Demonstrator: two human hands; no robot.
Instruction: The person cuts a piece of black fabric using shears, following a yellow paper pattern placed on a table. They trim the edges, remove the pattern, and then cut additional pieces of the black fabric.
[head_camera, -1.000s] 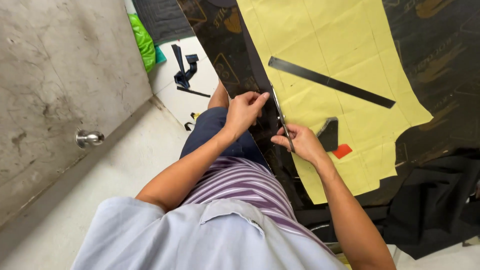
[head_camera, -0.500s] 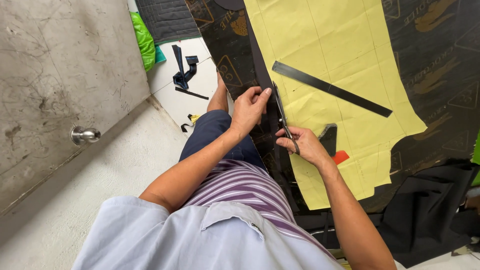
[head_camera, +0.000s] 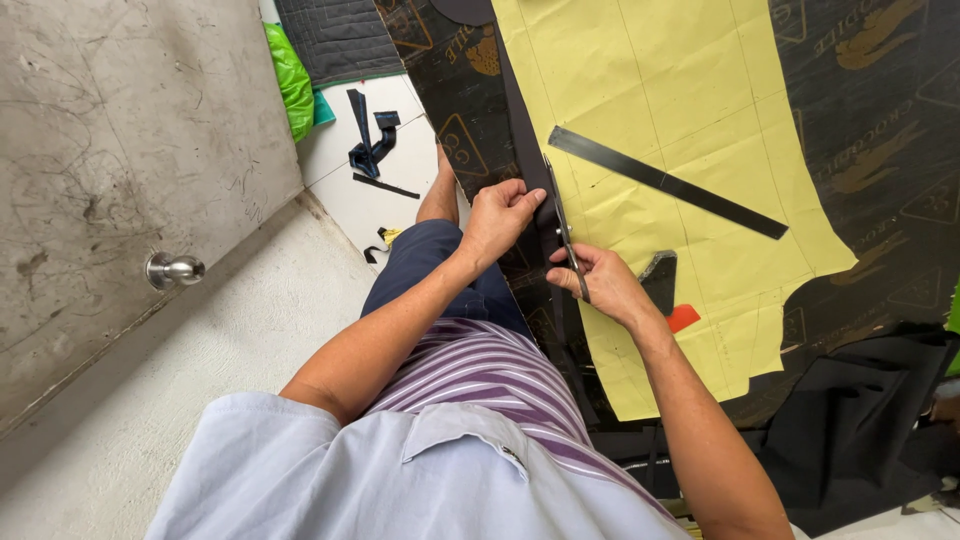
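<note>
Right hand (head_camera: 600, 283) clamped on metal scissors (head_camera: 562, 226) at yellow paper pattern (head_camera: 680, 120) edge; left hand (head_camera: 497, 215) pinches dark fabric (head_camera: 520, 120) beside the blades.

White tiled floor (head_camera: 385, 215), carrying everything. Spread over most of it, dark printed sheet (head_camera: 880, 180). Flat on that sheet, yellow paper pattern (head_camera: 680, 90); on the pattern, a long black ruler (head_camera: 665, 182), slanted, and near the pattern's lower edge a small dark piece (head_camera: 660, 275) beside a red chip (head_camera: 684, 317). On bare tile past the sheet's left edge, dark fabric scraps (head_camera: 368, 140). At the far corner, green bag (head_camera: 291, 80) and grey quilted cloth (head_camera: 340, 40). Lower right, crumpled black cloth (head_camera: 850, 420).
</note>
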